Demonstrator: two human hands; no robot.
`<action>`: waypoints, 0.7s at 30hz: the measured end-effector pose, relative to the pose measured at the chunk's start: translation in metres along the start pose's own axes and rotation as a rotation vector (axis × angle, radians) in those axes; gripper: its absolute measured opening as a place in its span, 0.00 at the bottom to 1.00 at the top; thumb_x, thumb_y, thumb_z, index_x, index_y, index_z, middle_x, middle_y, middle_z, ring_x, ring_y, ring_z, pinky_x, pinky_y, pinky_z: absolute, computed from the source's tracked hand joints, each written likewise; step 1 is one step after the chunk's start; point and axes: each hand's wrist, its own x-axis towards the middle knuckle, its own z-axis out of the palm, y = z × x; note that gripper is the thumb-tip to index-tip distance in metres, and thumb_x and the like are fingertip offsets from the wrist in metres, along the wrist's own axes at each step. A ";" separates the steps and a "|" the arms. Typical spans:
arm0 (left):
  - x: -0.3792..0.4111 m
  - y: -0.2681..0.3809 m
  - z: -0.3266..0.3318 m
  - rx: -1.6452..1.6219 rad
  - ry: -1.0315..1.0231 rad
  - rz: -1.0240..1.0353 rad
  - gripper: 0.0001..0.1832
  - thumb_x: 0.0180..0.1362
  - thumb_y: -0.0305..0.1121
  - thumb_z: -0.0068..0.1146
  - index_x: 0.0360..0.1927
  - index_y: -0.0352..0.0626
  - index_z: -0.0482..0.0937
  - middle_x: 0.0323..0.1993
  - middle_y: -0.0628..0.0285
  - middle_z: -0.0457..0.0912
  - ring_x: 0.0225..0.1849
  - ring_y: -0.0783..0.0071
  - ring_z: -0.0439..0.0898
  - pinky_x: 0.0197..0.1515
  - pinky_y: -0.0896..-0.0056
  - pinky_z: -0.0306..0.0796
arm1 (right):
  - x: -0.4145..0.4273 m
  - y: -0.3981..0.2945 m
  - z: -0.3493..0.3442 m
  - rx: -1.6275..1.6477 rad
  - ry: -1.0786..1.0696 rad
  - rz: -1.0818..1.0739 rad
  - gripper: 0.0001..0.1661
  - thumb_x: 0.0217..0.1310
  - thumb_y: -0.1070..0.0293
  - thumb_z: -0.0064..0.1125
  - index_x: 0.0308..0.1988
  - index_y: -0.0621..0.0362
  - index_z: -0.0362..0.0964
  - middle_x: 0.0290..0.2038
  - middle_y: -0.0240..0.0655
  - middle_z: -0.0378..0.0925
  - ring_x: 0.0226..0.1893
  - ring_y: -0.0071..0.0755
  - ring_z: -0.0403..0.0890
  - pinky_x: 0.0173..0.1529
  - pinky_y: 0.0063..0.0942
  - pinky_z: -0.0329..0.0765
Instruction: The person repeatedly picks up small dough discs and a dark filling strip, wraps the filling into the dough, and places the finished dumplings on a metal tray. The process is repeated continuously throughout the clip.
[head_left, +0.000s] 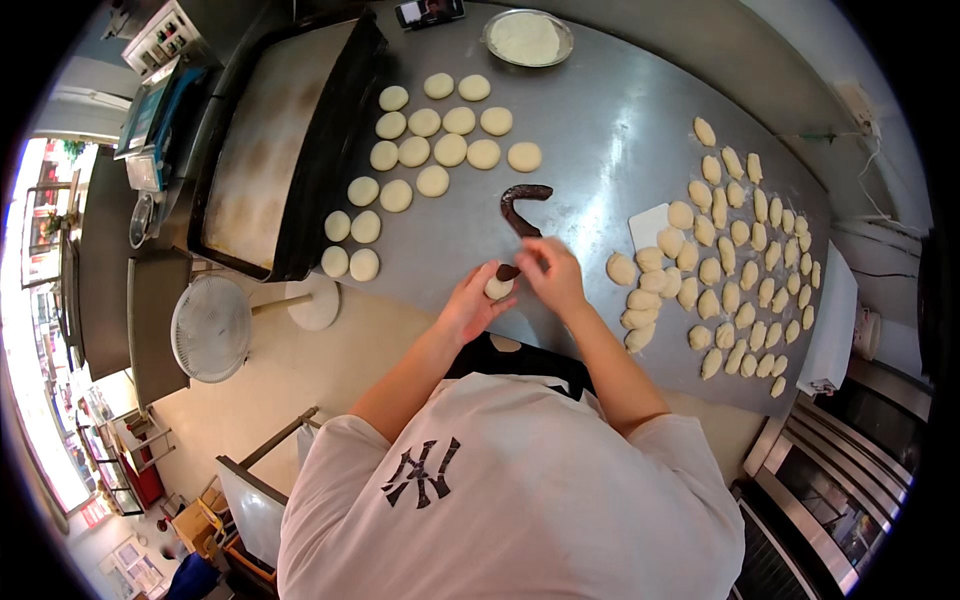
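My left hand (466, 306) cups a small round of pale dough (496, 289) near the front edge of the steel table. On that dough sits a lump of dark brown paste (508, 272). Close beside the lump is my right hand (555, 276), its fingers bent and blurred; whether they grip anything is unclear. Just beyond it lies a hooked roll of the same dark paste (516, 204), its near end by my right knuckles. Several smooth, flattened dough rounds (450, 150) rest ahead and to the left. On the right are many rough, uncovered dough pieces (709, 270).
A white scraper (648, 225) lies partly under dough pieces. At the far edge stand a bowl of flour (525, 39) and a phone (430, 12). A large black-rimmed baking tray (262, 142) borders the left side. On the floor is a white fan (212, 328).
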 end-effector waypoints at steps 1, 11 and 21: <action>0.004 0.001 0.003 -0.011 -0.058 -0.022 0.18 0.72 0.43 0.44 0.56 0.41 0.72 0.55 0.59 0.77 0.58 0.65 0.76 0.60 0.59 0.72 | -0.007 -0.009 -0.007 0.206 -0.187 0.147 0.18 0.52 0.57 0.70 0.38 0.58 0.81 0.32 0.39 0.82 0.33 0.41 0.83 0.41 0.35 0.78; 0.009 -0.011 0.021 -0.067 0.047 -0.083 0.21 0.74 0.43 0.40 0.59 0.38 0.69 0.54 0.55 0.76 0.55 0.62 0.78 0.59 0.60 0.74 | -0.027 0.004 -0.048 1.561 0.164 0.709 0.09 0.68 0.62 0.53 0.36 0.53 0.73 0.31 0.33 0.77 0.26 0.26 0.74 0.24 0.22 0.67; 0.006 -0.013 0.025 0.001 0.032 -0.070 0.16 0.72 0.44 0.47 0.51 0.43 0.72 0.49 0.59 0.81 0.41 0.74 0.83 0.42 0.76 0.79 | -0.021 0.007 -0.064 1.740 0.123 0.705 0.18 0.74 0.53 0.48 0.31 0.50 0.69 0.23 0.28 0.70 0.18 0.23 0.67 0.24 0.20 0.63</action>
